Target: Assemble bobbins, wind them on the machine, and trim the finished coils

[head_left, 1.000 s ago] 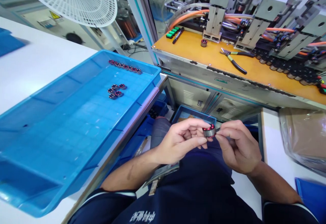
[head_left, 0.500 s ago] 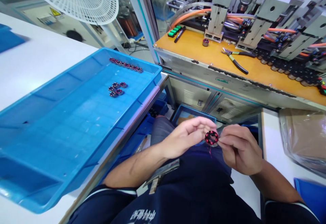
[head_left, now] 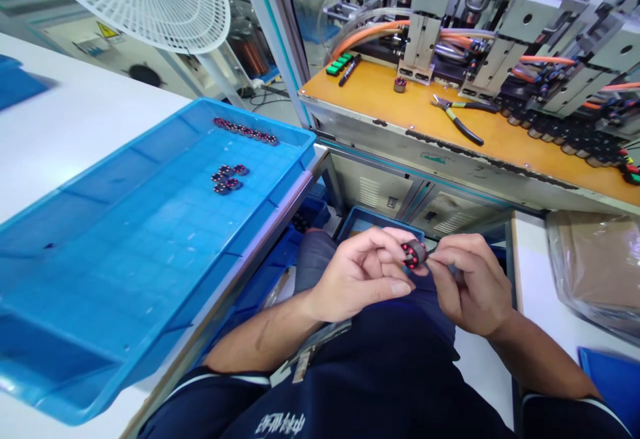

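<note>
A small ring-shaped motor stator [head_left: 414, 253], dark with red wire windings, is held between my two hands above my lap. My left hand [head_left: 363, 269] has its fingers curled at the stator's left side and behind it, while the thumb lies apart below. On the other side, my right hand [head_left: 470, 282] pinches thumb and forefinger together at the stator's right edge. Whether a wire end is also in that pinch cannot be made out. The stator is tilted, with its grey outer side turned to the right.
A blue tray [head_left: 150, 226] on the left holds a row of stators [head_left: 245, 131] and a loose cluster [head_left: 227, 179]. Cutting pliers [head_left: 460, 119], a marker [head_left: 349, 70] and one stator [head_left: 400, 84] lie on the orange machine bench [head_left: 370, 102]. A white fan [head_left: 190, 12] stands behind.
The stator has turned from facing me to showing its side. My left thumb has come away from it and dropped lower. The hanging red wire no longer shows.
</note>
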### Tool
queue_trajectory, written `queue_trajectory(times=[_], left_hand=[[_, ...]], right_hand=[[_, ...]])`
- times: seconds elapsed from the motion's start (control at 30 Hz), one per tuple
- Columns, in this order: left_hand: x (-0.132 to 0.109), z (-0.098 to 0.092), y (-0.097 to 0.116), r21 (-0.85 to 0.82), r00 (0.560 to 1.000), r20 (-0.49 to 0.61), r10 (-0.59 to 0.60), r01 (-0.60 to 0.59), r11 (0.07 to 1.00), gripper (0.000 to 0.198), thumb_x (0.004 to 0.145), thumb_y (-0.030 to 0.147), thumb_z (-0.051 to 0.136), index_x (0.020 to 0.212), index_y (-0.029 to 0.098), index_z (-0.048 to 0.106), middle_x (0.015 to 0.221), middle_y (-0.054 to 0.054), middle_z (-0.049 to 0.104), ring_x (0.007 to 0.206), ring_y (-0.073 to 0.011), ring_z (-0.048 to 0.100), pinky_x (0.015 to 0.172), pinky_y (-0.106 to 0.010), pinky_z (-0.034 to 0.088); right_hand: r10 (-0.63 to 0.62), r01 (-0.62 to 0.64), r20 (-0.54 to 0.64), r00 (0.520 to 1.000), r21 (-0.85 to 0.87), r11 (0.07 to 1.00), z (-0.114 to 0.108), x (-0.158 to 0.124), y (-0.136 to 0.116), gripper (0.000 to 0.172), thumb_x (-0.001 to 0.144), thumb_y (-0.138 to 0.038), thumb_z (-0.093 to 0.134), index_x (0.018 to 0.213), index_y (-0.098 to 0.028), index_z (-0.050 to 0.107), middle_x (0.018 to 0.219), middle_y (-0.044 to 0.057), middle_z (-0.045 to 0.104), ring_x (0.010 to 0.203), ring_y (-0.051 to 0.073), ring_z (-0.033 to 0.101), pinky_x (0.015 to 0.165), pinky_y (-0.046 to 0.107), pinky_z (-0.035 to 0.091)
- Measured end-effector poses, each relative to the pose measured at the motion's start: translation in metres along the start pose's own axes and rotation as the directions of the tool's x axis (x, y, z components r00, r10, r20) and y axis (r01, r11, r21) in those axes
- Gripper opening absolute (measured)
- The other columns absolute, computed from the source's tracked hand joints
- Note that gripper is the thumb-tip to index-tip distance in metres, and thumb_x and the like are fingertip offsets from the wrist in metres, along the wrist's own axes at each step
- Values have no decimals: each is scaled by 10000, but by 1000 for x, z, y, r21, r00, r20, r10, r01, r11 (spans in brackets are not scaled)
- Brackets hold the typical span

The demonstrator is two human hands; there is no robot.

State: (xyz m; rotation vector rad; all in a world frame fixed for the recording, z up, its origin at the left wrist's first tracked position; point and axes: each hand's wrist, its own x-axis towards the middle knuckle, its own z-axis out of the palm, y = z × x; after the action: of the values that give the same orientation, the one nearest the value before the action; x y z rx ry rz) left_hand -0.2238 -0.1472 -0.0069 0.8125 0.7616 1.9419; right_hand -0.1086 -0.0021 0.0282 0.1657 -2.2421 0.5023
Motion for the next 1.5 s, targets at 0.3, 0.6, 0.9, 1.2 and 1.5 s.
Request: queue_trajectory(times=[0.3, 0.6, 0.9, 1.2, 1.5], left_hand=[[7, 0, 0, -140, 979, -31, -203, 197, 970, 466, 762, 517, 765, 1000, 151, 605, 970, -93, 715, 980, -219, 699, 825, -306, 535], [6, -5, -4, -33, 977, 34, -211, 212, 977, 252, 897, 267, 671, 1053, 172, 497, 691, 14, 680, 491, -84, 624, 468, -155, 431], [5, 0, -5, -166, 994, -107, 15, -33, 986, 384, 719, 164, 832, 862, 196, 477, 1096, -24, 724, 1111, -214, 688, 939, -356, 550], [10, -7, -9, -121, 917, 138, -374, 391, 913, 402, 865, 502, 663, 969, 121, 584, 705, -31, 683, 605, -117, 665, 571, -203, 498], [8, -4, -10, -52, 997, -68, -40, 37, 998, 247, 815, 154, 748, 928, 181, 531, 1008, -7, 700, 787, -131, 737, 664, -215, 580]], right_hand=[[-90, 87, 45, 995, 72, 994, -7, 9, 2, 102, 914, -120, 564, 975, -200, 576, 812, 29, 631, 681, 126, 629, 602, 242, 547], [-45, 45, 61, 997, 4, 999, -5, 4, 5, 122, 883, -104, 614, 969, -191, 608, 824, 25, 644, 682, 127, 641, 607, 244, 555], [69, -71, 53, 996, 49, 996, -3, 9, 2, 122, 875, -85, 602, 946, -185, 606, 811, 40, 651, 723, 131, 652, 597, 226, 548], [-48, 30, 133, 990, 140, 990, -9, 10, 6, 99, 898, -96, 590, 953, -178, 579, 833, 41, 629, 694, 116, 633, 627, 235, 548], [112, -113, 54, 992, 15, 994, -2, 6, 5, 137, 870, -70, 625, 943, -184, 608, 837, 32, 644, 742, 119, 633, 644, 229, 540]])
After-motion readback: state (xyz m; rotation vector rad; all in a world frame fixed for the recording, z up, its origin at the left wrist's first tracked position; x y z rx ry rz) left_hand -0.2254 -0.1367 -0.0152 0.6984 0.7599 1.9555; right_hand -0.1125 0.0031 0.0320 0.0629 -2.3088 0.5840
